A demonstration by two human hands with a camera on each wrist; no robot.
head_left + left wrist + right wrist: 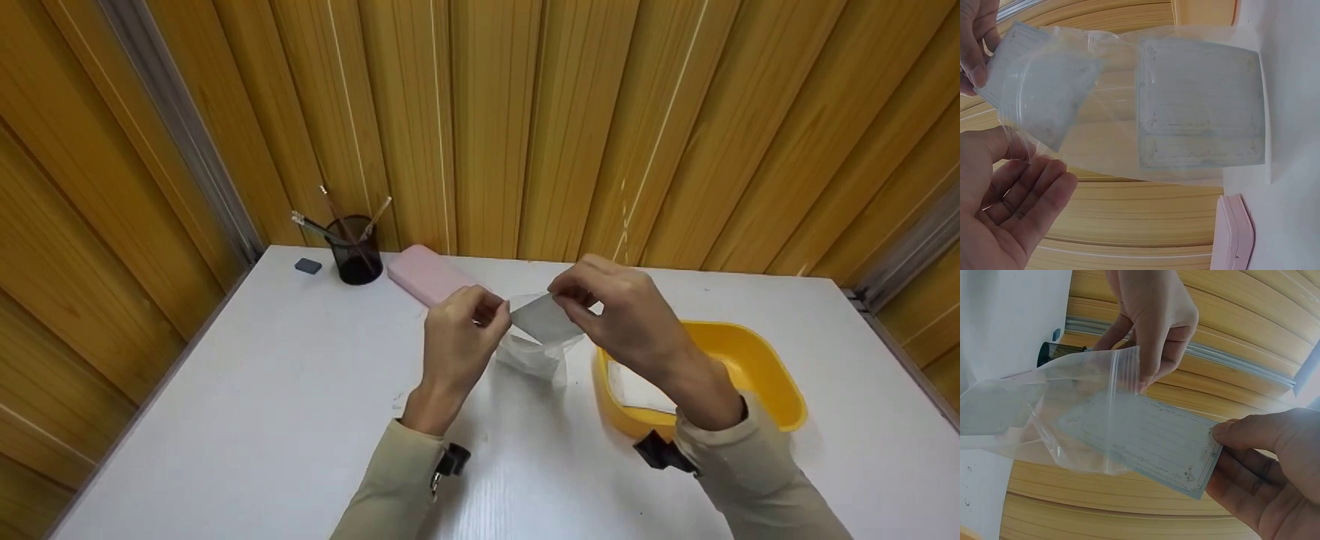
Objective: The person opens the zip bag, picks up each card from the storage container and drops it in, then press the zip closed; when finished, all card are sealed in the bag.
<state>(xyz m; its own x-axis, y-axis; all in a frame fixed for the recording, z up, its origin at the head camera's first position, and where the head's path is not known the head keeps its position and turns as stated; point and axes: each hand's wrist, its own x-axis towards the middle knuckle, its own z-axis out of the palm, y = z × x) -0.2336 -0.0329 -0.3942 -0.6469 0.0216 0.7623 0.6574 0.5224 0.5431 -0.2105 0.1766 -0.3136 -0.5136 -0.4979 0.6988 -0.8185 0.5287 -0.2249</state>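
My left hand (459, 341) pinches the open mouth of a clear zip-lock bag (1112, 135) between thumb and finger. With my right hand (622, 311) I pinch one end of a pale lined card (1176, 450) with a decorated border. Its other end is inside the bag mouth, seen through the plastic in both wrist views. Deeper in the bag lie more bordered cards (1202, 101), near its bottom. The bag stands upright over the white table, its lower end at the tabletop in the left wrist view.
A yellow tray (780, 375) with a white flat item (637, 388) sits to the right, partly beneath my right forearm. Behind my left hand lies a pink case (427, 274). A black mesh pen cup (356, 255) with pencils and a dark blue eraser (307, 266) stand at the back left.
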